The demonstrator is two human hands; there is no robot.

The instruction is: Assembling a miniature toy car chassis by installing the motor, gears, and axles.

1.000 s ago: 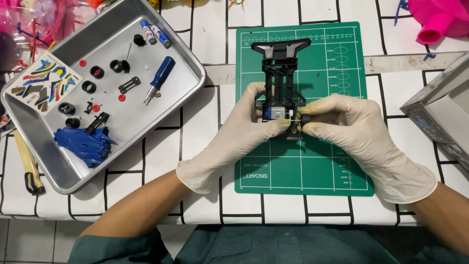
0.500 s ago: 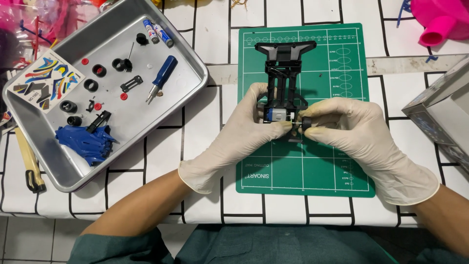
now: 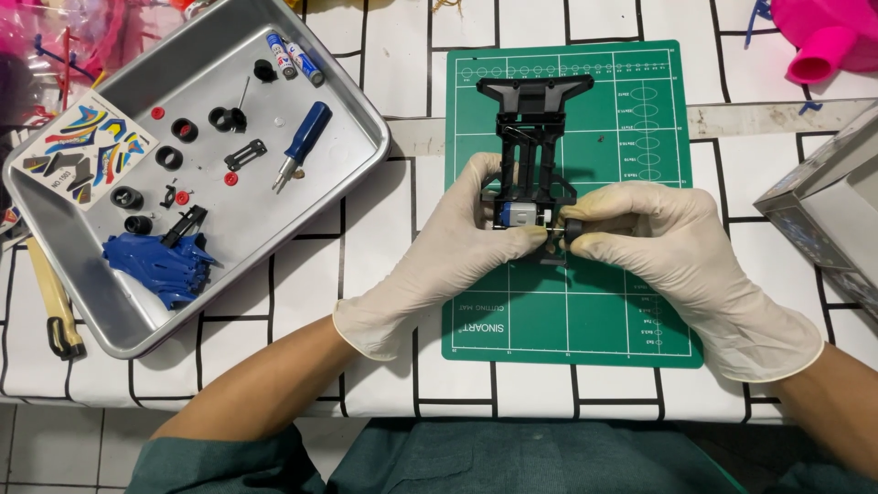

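Between left hand (image 3: 457, 242), right hand (image 3: 672, 252): black chassis (image 3: 533, 137).

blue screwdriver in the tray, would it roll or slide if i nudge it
The blue screwdriver looks round in the handle, so it would probably roll sideways. The metal tray under it looks smooth, so it may also slide easily. It seems small and stiff, likely light, and the raised rim should stop it.
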